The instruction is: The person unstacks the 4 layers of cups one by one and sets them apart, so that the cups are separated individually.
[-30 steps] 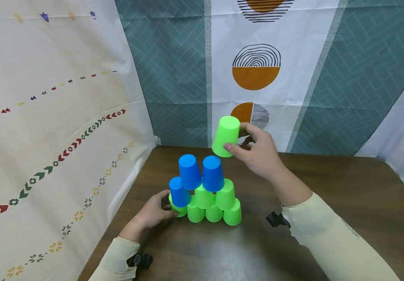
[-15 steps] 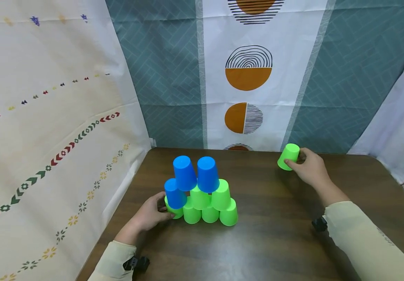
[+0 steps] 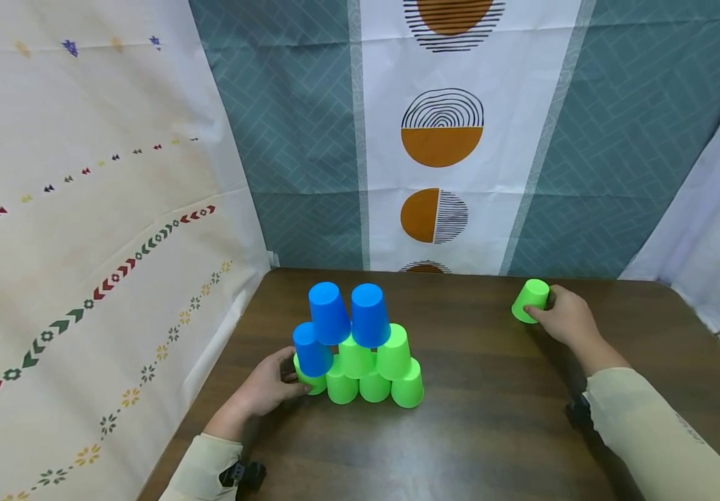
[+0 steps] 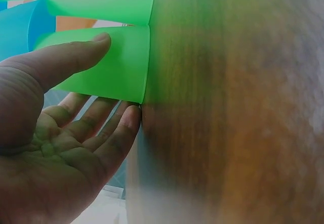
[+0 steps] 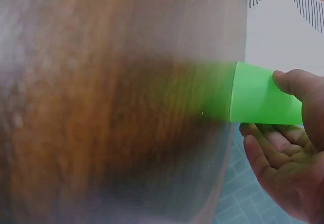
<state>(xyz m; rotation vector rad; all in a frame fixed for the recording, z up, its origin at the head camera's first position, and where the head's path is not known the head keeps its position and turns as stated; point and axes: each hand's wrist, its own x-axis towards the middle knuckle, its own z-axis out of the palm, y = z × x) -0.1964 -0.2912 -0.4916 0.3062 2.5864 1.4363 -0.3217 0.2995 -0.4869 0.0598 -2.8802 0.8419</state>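
A stack of upside-down cups stands left of centre on the table. Its bottom row is green, the middle row has a blue cup (image 3: 311, 348) on the left beside green ones, and two blue cups (image 3: 369, 316) sit on top. My left hand (image 3: 264, 384) holds the leftmost bottom green cup (image 4: 116, 70), thumb on its front and fingers along its far side. Far to the right, my right hand (image 3: 569, 319) grips another upside-down green cup (image 3: 531, 299) between thumb and fingers. Its rim is at the tabletop; I cannot tell whether it touches.
The brown wooden table (image 3: 460, 417) reaches back to a teal and white patterned curtain (image 3: 297, 139). A white cloth (image 3: 84, 278) with printed motifs hangs along the left edge. Dark camera mounts sit at both wrists.
My right hand has carried the green cup from above the stack's right side down to the back right of the table. My left hand stays at the bottom-left green cup.
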